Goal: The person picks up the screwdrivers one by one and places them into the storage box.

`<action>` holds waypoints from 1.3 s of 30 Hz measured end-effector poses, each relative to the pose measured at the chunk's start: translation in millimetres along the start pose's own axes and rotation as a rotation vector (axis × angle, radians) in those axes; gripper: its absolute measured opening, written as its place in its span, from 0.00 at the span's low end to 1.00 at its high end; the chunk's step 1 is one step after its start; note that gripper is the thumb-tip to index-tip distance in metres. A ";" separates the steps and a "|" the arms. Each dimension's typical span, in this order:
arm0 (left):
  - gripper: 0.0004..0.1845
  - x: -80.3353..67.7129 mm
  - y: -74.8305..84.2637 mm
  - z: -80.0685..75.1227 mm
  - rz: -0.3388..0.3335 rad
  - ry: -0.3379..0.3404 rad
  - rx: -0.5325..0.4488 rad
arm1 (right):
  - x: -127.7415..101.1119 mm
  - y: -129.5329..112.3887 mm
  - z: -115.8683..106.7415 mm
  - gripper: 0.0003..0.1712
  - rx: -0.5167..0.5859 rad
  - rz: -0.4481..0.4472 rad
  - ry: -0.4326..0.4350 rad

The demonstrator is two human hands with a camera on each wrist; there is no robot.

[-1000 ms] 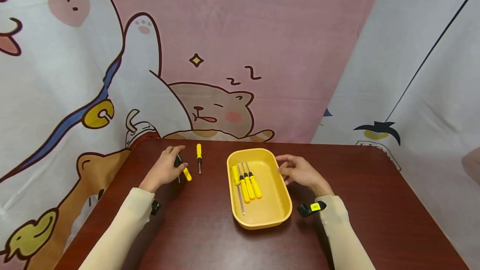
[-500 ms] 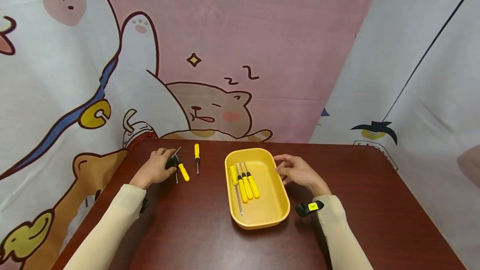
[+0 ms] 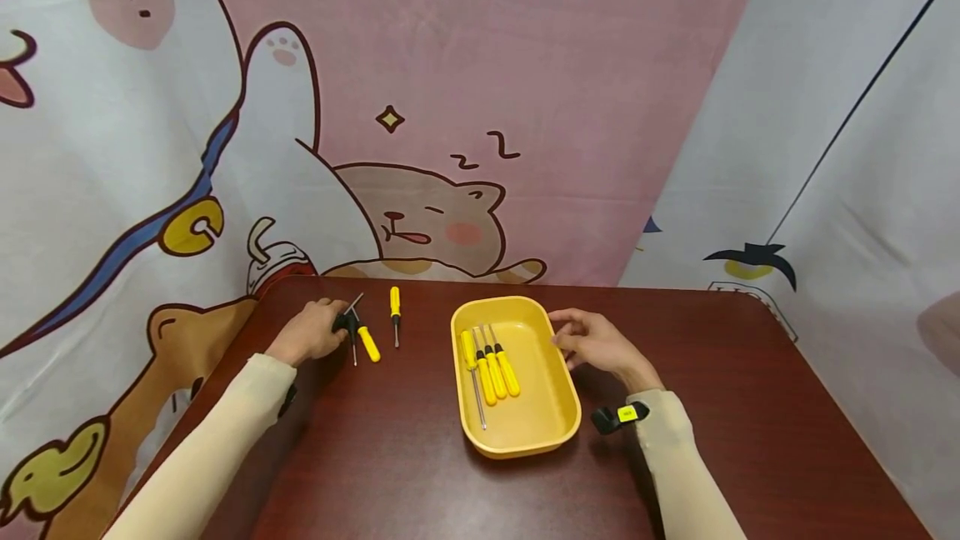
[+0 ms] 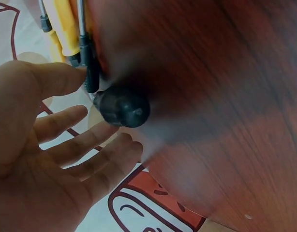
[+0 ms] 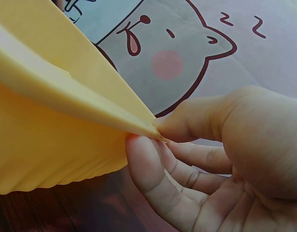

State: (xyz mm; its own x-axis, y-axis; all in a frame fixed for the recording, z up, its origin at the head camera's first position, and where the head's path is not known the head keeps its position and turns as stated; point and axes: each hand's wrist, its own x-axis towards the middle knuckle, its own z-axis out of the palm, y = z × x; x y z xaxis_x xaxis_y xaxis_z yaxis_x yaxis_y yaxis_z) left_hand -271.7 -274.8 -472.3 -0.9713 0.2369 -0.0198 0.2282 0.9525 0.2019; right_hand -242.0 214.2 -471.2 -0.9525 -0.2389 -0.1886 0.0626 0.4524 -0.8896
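My left hand (image 3: 307, 333) lies near the table's far left corner, next to a black-handled screwdriver (image 3: 346, 323). In the left wrist view the left hand (image 4: 42, 159) has its fingers spread and nearly straight below the round black handle (image 4: 122, 106), and the thumb touches the tool's neck. Just to the right lie a yellow-handled screwdriver (image 3: 368, 344) and a second one (image 3: 394, 307). My right hand (image 3: 596, 342) pinches the far right rim of the yellow tray (image 3: 536, 411) between thumb and fingers, as the right wrist view shows (image 5: 226, 145). Three yellow-handled screwdrivers (image 3: 491, 369) lie in the tray.
The dark red wooden table (image 3: 750, 407) stands against a cartoon-printed cloth backdrop (image 3: 420, 190) that hangs behind it and to its left. The table's left edge runs close beside my left hand. A black wrist camera with a yellow label (image 3: 621, 415) sits on my right forearm.
My left hand drew back to the left, and the black-handled screwdriver turned so its shaft points away to the right. The right hand kept its pinch on the tray rim.
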 end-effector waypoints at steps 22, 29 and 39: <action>0.24 11.1 -5.1 1.2 -0.109 -0.061 -0.050 | 1.7 3.9 -1.0 0.29 0.005 -0.008 -0.010; 0.24 8.4 -1.4 -2.3 -0.133 -0.049 -0.032 | 1.2 4.3 -0.8 0.28 0.027 -0.022 -0.016; 0.25 7.2 -5.5 -3.0 -0.174 -0.046 -0.055 | 1.3 4.7 -0.6 0.29 0.031 -0.016 -0.017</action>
State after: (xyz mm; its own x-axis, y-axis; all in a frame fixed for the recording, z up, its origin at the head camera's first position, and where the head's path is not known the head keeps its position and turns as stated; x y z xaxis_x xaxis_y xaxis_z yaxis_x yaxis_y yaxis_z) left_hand -280.2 -278.9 -470.6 -0.9914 0.0796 -0.1039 0.0521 0.9682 0.2445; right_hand -243.2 216.5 -475.4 -0.9484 -0.2605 -0.1807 0.0567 0.4214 -0.9051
